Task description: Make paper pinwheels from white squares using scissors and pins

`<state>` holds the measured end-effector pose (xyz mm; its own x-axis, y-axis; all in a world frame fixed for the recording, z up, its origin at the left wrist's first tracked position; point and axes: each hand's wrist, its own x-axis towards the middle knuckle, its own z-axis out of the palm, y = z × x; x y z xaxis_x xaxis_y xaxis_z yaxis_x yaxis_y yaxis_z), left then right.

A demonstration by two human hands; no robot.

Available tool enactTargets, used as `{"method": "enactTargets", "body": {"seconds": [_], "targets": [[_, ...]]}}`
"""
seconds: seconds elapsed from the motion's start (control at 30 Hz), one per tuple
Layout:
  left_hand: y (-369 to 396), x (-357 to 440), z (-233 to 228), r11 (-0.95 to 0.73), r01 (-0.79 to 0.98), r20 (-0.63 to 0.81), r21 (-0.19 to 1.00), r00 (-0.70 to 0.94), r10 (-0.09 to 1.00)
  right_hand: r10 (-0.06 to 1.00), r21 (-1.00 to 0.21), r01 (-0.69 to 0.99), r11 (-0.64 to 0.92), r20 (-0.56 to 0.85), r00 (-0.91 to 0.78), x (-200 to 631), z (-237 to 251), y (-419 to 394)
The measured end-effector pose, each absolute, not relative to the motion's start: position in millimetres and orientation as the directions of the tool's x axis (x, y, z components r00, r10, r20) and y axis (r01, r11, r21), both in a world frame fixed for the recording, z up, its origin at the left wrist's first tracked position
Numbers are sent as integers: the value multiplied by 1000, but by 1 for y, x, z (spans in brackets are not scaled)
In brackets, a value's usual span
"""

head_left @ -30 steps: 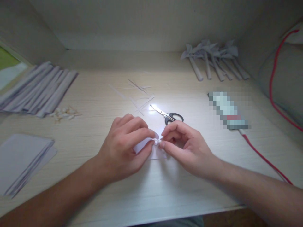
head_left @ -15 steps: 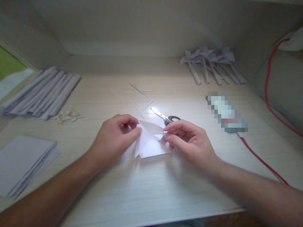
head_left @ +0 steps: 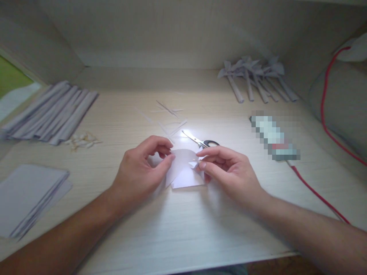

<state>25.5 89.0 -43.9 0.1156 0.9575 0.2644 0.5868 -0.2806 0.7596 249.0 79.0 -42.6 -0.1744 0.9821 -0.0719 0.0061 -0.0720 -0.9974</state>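
Note:
A cut white sheet of paper (head_left: 186, 179) stands just above the table in front of me, its flaps partly curled. My left hand (head_left: 145, 164) pinches the sheet's upper left edge between thumb and forefinger. On the other side, my right hand (head_left: 229, 164) is closed on the paper's gathered tips, with a small folded point sticking out beside the thumb. A thin pale bit shows at those fingertips, too small to name. Scissors (head_left: 205, 143) with black handles lie right behind the right hand, their blades pointing away to the left.
Rolled paper tubes (head_left: 54, 110) lie at the left, near a little heap of cotton swab tips (head_left: 84, 141). Stacked paper sheets (head_left: 31, 194) are closer. Thin paper strips (head_left: 172, 130) lie mid-table. Paper pinwheels (head_left: 252, 76), a blurred-out phone (head_left: 272, 133) and its red cable (head_left: 318, 204) occupy the right.
My left hand has shifted slightly right with the paper's left flap, which now curves over instead of standing as a sharp point. My right hand has hardly moved.

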Motion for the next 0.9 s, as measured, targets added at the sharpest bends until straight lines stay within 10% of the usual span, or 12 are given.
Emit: {"method": "enactTargets", "body": {"seconds": [0.2, 0.47, 0.9], "targets": [[90, 27, -49, -303, 465, 322, 832, 40, 946, 972, -983, -37, -182, -174, -160, 250, -40, 83], [85, 26, -45, -588, 536, 511, 605, 305, 804, 965, -969, -91, -229, -213, -152, 250, -40, 86], [85, 31, -46, -527, 459, 361, 715, 404, 841, 968, -998, 70, -5, -22, -248, 247, -44, 71]]}}
